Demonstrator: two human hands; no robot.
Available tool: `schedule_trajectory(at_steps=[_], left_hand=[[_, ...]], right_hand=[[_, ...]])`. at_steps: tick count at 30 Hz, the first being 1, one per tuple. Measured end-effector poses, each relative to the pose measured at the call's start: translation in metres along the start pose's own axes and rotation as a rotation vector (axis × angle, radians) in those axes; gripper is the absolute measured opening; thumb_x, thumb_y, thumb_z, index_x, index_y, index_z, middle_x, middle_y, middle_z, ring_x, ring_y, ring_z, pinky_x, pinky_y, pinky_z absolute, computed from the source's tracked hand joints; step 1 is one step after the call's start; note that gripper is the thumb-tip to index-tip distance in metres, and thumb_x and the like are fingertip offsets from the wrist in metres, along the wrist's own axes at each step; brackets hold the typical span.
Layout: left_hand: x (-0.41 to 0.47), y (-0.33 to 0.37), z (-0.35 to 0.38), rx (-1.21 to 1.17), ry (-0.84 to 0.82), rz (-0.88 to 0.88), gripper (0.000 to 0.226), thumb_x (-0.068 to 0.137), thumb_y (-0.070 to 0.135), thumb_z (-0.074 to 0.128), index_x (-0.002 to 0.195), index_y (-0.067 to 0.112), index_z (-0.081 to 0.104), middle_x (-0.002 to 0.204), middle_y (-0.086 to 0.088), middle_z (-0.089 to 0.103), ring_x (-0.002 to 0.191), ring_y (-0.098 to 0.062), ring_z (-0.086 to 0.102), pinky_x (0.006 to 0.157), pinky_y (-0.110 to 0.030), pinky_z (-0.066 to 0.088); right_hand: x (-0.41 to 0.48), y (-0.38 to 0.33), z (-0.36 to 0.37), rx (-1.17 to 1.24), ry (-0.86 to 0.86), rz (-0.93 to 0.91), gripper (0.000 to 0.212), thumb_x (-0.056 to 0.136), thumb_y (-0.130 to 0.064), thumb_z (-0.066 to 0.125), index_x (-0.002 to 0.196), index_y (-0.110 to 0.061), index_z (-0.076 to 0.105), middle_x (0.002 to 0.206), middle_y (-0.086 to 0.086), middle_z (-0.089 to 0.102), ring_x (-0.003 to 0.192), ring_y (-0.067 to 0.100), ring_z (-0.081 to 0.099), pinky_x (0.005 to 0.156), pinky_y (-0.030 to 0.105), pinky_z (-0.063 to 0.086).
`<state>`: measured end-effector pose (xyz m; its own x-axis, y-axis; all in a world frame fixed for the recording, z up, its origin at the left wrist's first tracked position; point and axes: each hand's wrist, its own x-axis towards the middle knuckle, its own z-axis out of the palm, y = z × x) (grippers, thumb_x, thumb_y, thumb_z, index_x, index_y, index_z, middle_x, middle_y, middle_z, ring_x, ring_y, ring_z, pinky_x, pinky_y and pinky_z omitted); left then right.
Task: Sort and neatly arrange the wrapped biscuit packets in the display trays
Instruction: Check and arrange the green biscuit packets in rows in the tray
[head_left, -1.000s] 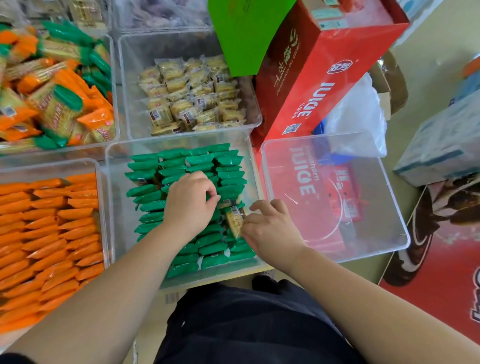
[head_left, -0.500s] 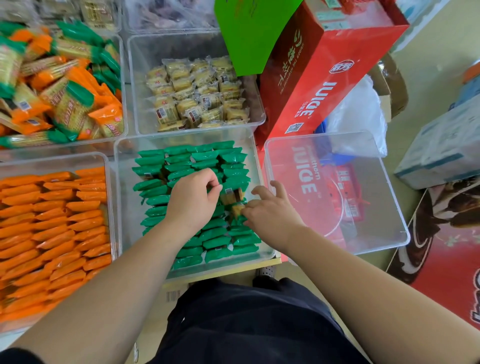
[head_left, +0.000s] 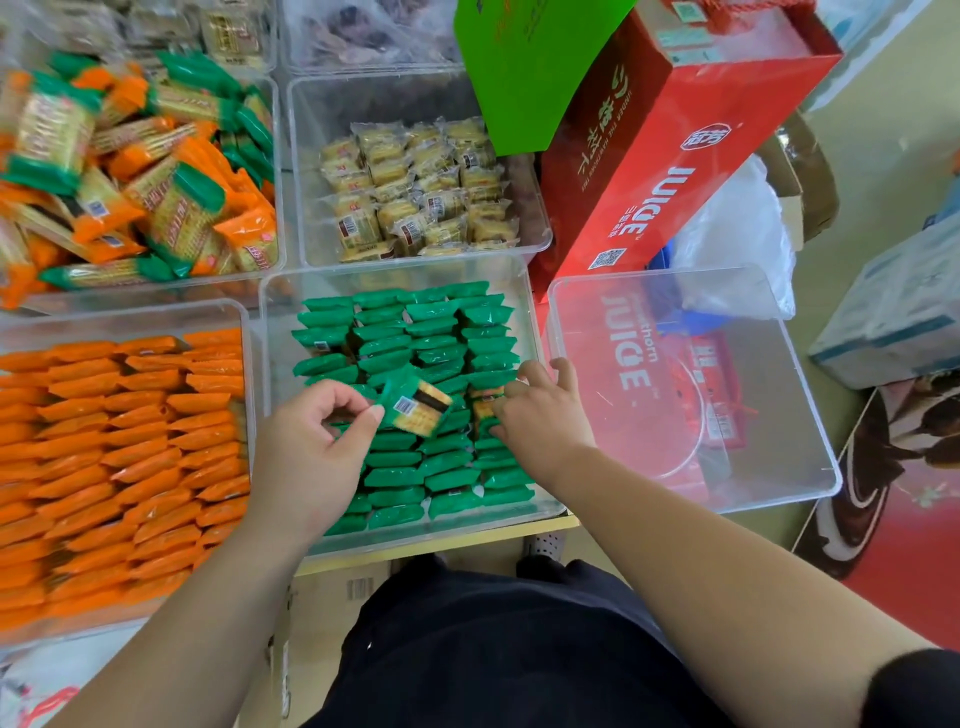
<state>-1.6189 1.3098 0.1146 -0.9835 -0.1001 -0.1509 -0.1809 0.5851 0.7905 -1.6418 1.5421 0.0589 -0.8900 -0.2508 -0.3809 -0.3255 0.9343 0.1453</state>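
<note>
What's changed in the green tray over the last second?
The left hand has pulled back toward the person and lifted one green packet out of the rows, pinching its end, barcode side up. The right hand stays at the right-hand column, fingertips among the packets. The green tray, orange tray and empty clear tray have not moved.

Stocked tray (head_left: 270, 332) left of bare tray (head_left: 823, 483).

We see bright, even light with soft shadows; glare streaks the clear tray (head_left: 789, 415) at three o'clock, and edges bow, blurring toward ten o'clock.
</note>
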Motion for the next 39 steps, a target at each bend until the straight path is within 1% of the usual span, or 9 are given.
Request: schedule_trajectory(at_steps=[5,9,12,18,21,25,30,34,39], left_hand=[[-0.012,0.004,0.005,-0.043,-0.027,-0.061,0.013,0.091,0.021,0.07,0.08,0.023,0.065,0.071,0.004,0.063,0.064,-0.007,0.053,0.056,-0.029,0.041],[-0.017,0.017,0.008,-0.093,-0.056,-0.113,0.011,0.091,0.02,0.071,0.081,0.021,0.067,0.078,0.003,0.066,0.076,-0.011,0.061,0.066,-0.028,0.046],[-0.02,0.033,0.009,-0.266,-0.061,-0.199,0.009,0.091,0.016,0.071,0.083,0.018,0.068,0.078,0.001,0.071,0.078,-0.013,0.066,0.075,-0.031,0.051],[-0.026,0.068,0.012,-0.675,-0.135,-0.303,0.01,0.093,0.001,0.063,0.091,0.011,0.064,0.088,-0.003,0.074,0.083,-0.02,0.073,0.081,-0.039,0.053],[-0.027,0.076,0.012,-0.614,-0.154,-0.291,0.022,0.093,0.0,0.062,0.107,0.017,0.067,0.095,-0.002,0.076,0.087,-0.02,0.073,0.081,-0.036,0.055],[-0.029,0.077,0.014,-0.591,-0.126,-0.312,0.014,0.091,-0.001,0.065,0.101,0.007,0.071,0.092,-0.009,0.075,0.078,-0.017,0.071,0.085,-0.043,0.056],[-0.034,0.078,0.017,-0.883,-0.218,-0.467,0.025,0.085,0.001,0.065,0.109,-0.004,0.064,0.105,-0.021,0.062,0.072,-0.018,0.063,0.071,-0.033,0.052],[-0.044,0.095,0.014,-1.078,-0.259,-0.445,0.014,0.075,0.004,0.065,0.088,0.008,0.068,0.107,-0.018,0.062,0.077,-0.021,0.057,0.064,-0.029,0.052],[-0.054,0.125,0.009,-0.977,-0.3,-0.272,0.014,0.07,0.006,0.068,0.07,0.017,0.076,0.081,-0.008,0.065,0.07,-0.017,0.06,0.069,-0.033,0.048]], right_hand=[[-0.009,0.003,-0.01,0.03,0.002,-0.026,0.013,0.095,-0.03,0.061,0.104,-0.027,0.071,0.112,-0.004,0.068,0.138,0.029,0.032,0.116,0.061,0.005],[-0.025,0.016,-0.015,0.117,0.188,-0.054,0.02,0.094,-0.025,0.06,0.108,-0.026,0.074,0.113,-0.005,0.071,0.134,0.027,0.042,0.11,0.051,0.02],[-0.047,0.026,-0.033,0.608,0.327,0.081,0.023,0.099,-0.03,0.059,0.112,-0.02,0.076,0.109,-0.006,0.073,0.114,0.019,0.058,0.095,0.037,0.04],[-0.093,0.041,-0.075,1.569,0.156,0.265,0.018,0.095,-0.011,0.066,0.111,-0.012,0.073,0.093,-0.002,0.078,0.084,0.01,0.072,0.067,0.022,0.054],[-0.107,0.046,-0.087,1.666,0.265,0.272,0.015,0.092,-0.007,0.069,0.105,-0.009,0.075,0.088,0.001,0.078,0.073,0.009,0.07,0.063,0.022,0.053],[-0.114,0.051,-0.097,1.685,0.321,0.253,0.009,0.092,-0.007,0.068,0.095,-0.007,0.076,0.083,0.003,0.076,0.069,0.009,0.067,0.062,0.022,0.054],[-0.115,0.06,-0.1,1.869,0.246,0.204,0.011,0.089,-0.006,0.069,0.079,-0.01,0.072,0.079,0.012,0.07,0.07,0.018,0.059,0.063,0.028,0.051],[-0.112,0.071,-0.088,2.131,0.041,0.213,0.006,0.081,-0.018,0.07,0.075,-0.016,0.07,0.091,0.015,0.068,0.082,0.026,0.058,0.071,0.032,0.049],[-0.108,0.068,-0.076,2.259,-0.054,0.267,0.007,0.081,-0.016,0.067,0.075,-0.017,0.065,0.095,0.014,0.07,0.078,0.02,0.065,0.064,0.026,0.052]])
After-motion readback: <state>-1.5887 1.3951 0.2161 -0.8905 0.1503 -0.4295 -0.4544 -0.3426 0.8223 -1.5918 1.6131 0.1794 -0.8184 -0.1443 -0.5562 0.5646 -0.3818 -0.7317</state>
